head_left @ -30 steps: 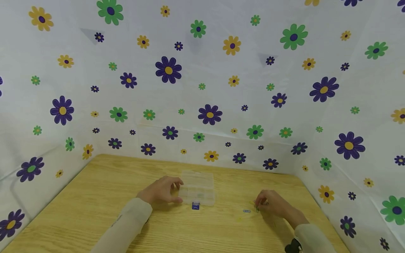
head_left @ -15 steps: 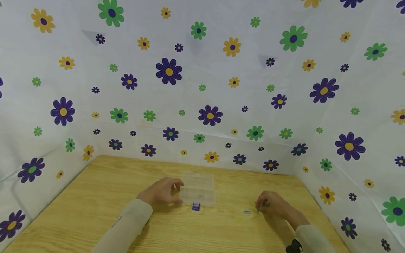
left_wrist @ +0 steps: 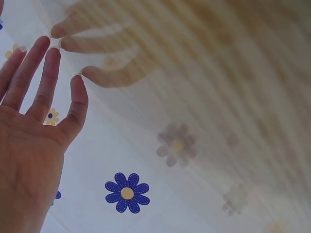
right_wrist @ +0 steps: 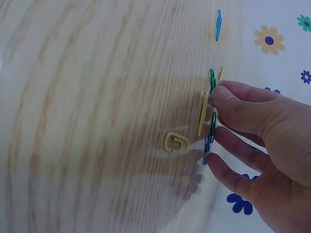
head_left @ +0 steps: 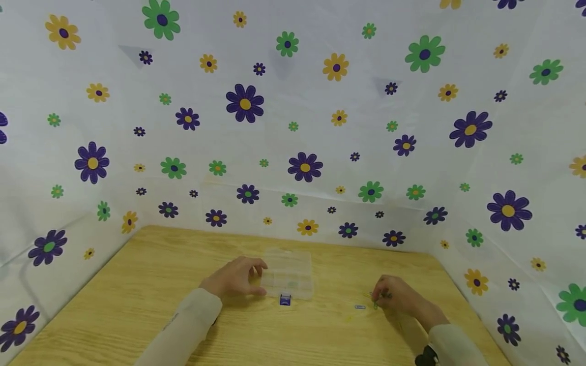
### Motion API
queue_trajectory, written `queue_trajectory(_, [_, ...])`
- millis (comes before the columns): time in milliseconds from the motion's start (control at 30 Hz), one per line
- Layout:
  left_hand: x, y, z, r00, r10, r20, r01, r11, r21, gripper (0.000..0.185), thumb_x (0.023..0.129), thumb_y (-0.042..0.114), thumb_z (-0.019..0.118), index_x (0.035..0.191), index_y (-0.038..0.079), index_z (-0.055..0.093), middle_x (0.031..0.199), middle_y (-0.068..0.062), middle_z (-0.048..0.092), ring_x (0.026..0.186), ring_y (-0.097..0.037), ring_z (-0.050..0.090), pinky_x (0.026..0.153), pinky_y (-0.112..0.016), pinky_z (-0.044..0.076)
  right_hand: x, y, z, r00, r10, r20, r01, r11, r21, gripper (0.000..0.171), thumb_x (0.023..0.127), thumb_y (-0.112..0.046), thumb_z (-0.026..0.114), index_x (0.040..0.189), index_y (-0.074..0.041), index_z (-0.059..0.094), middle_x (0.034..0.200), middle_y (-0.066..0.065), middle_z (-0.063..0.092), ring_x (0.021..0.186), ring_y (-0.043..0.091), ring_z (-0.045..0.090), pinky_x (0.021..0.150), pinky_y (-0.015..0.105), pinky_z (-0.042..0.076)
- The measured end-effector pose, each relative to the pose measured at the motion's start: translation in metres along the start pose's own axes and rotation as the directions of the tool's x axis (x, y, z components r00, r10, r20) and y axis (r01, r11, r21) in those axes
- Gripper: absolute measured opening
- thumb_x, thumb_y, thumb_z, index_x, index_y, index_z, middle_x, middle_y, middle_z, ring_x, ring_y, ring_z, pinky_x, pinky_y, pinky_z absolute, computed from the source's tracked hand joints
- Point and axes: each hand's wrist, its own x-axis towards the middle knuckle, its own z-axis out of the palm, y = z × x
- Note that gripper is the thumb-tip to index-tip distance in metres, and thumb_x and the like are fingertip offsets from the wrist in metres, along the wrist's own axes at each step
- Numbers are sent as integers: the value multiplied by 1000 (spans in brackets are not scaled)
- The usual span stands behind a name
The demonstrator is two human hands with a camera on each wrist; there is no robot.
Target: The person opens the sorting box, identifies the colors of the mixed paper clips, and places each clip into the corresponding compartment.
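A clear plastic compartment box (head_left: 288, 264) with a purple latch (head_left: 285, 300) lies mid-table; something faintly greenish shows inside. My left hand (head_left: 235, 277) is at its left side, fingers and thumb loosely spread, fingertips down on the table in the left wrist view; whether they touch the box I cannot tell. On the right, my right hand (right_wrist: 262, 126) pinches a green paper clip (right_wrist: 212, 80) between thumb and index finger at the tabletop. Under and beside its other fingers lie another green paper clip (right_wrist: 213, 127), a blue one (right_wrist: 207, 145) and a yellow one (right_wrist: 202, 114).
A light blue paper clip (head_left: 360, 307) lies left of the right hand, with a faint yellow piece (head_left: 349, 318) nearer the front. A square yellow spiral clip (right_wrist: 176, 142) rests on the wooden table (head_left: 137, 284). A flowered white cloth (head_left: 293, 127) encloses the back and sides.
Both hands stay nearly in place. The right fingers shift slightly at the paper clips, and the whole head view drifts a little.
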Motion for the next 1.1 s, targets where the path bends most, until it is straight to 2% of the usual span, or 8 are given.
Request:
queue_trajectory(200, [1, 0, 0, 1000, 2, -5, -2, 1000, 9, 69, 79, 53, 84, 128, 9, 67, 109, 1, 72, 101, -18, 63, 95, -44, 53, 2, -2, 0, 1000, 2, -12, -3, 1000, -14, 9, 85, -1, 79, 85, -9, 74, 93, 5, 66, 83, 18, 65, 75, 32, 59])
queue_trajectory(467, [1, -1, 0, 1000, 14, -2, -14, 1000, 12, 68, 79, 52, 84, 128, 8, 67, 108, 0, 72, 101, -18, 64, 95, -44, 53, 2, 0, 3, 999, -37, -31, 36, 999, -22, 15, 85, 1, 79, 80, -11, 72, 93, 4, 64, 84, 13, 62, 73, 29, 58])
queue_trajectory(633, [0, -1, 1, 1000, 12, -1, -12, 1000, 17, 69, 79, 54, 84, 128, 8, 67, 108, 2, 72, 101, -17, 63, 95, -43, 53, 1, -1, 7, 998, -25, -61, 23, 999, -38, 12, 86, -8, 80, 81, -15, 72, 96, 2, 64, 87, 11, 60, 77, 29, 55])
queue_trajectory(833, [-1, -1, 1, 1000, 11, -2, -11, 1000, 14, 68, 79, 53, 83, 128, 8, 67, 107, 2, 72, 100, -17, 63, 94, -43, 53, 1, -5, 12, 996, 2, -94, -14, 992, -123, 12, 85, -19, 82, 78, -22, 73, 104, 2, 63, 97, 18, 53, 84, 33, 45])
queue_trajectory(1100, [-1, -1, 1, 1000, 16, -4, -16, 1000, 17, 67, 79, 53, 82, 127, 8, 67, 106, 2, 72, 100, -18, 63, 94, -43, 53, 1, -11, 13, 994, 3, -109, -23, 982, -188, 14, 83, -18, 83, 75, -23, 73, 113, 10, 66, 103, 26, 52, 84, 39, 46])
